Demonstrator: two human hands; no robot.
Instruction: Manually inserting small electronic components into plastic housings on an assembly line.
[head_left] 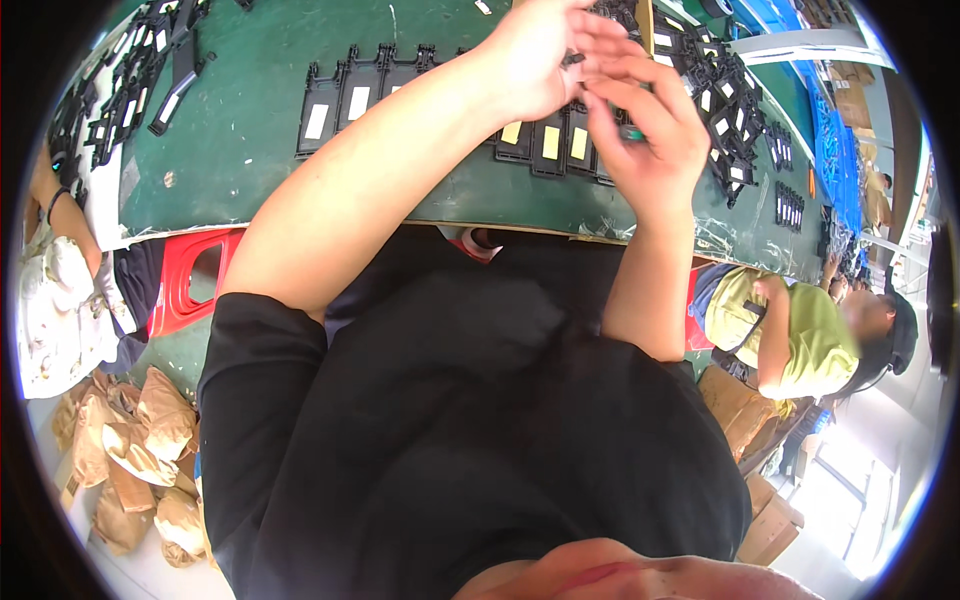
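Note:
Over the far side of the green table, my hands meet above a row of flat black plastic pieces. A small dark part [572, 60] shows at the fingers of my left hand [535, 65], which are closed around it; its shape is blurred. My right hand [655, 130] has its thumb and fingers brought together beside it, and what they pinch is too small to make out. Below them lie black pieces with yellow labels [547, 145]; black pieces with white labels [357, 100] are lined up left of my left forearm. A bit of green shows behind my right fingers.
Piles of black parts lie at the table's right [735, 125] and left [125, 95]. A co-worker in a yellow-green shirt [810, 335] sits at right; another person's arm [70, 225] is at left. A red stool [190, 280] and brown paper-wrapped bundles [130, 450] are beside me.

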